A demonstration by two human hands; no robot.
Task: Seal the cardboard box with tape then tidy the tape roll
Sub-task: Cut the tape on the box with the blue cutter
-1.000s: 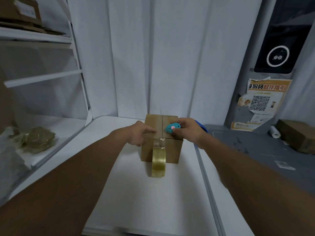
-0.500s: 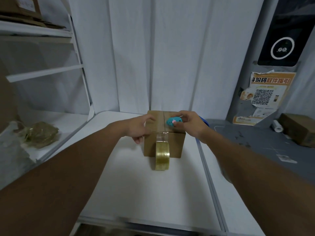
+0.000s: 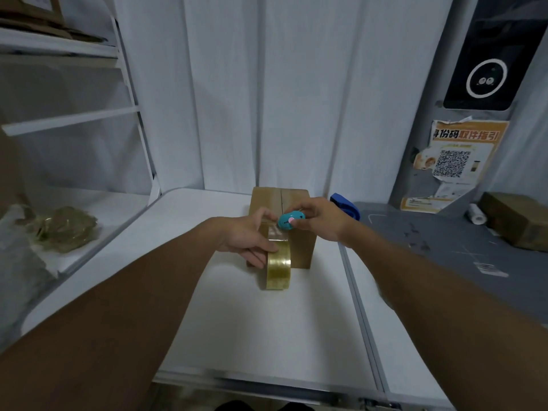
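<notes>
A small brown cardboard box [image 3: 302, 250] stands on the white table [image 3: 267, 327], flaps closed along a centre seam. A roll of clear yellowish tape [image 3: 278, 266] stands on edge against the box's near face, its strip running up onto the lid. My left hand [image 3: 250, 237] grips the roll's upper left side, thumb on the strip at the box's top edge. My right hand [image 3: 321, 216] holds a small teal cutter with a pink button [image 3: 289, 221] against the tape at that edge.
A white shelf unit at left holds a wad of crumpled used tape [image 3: 63, 228]. A blue object [image 3: 345, 203] lies behind my right hand. The grey table [image 3: 444, 247] at right carries another cardboard box [image 3: 517, 219] and a small white roll [image 3: 476, 216].
My left hand has slid from the box's top down onto the tape roll. My right hand has brought the cutter left and nearer, to the tape at the box's front edge.
</notes>
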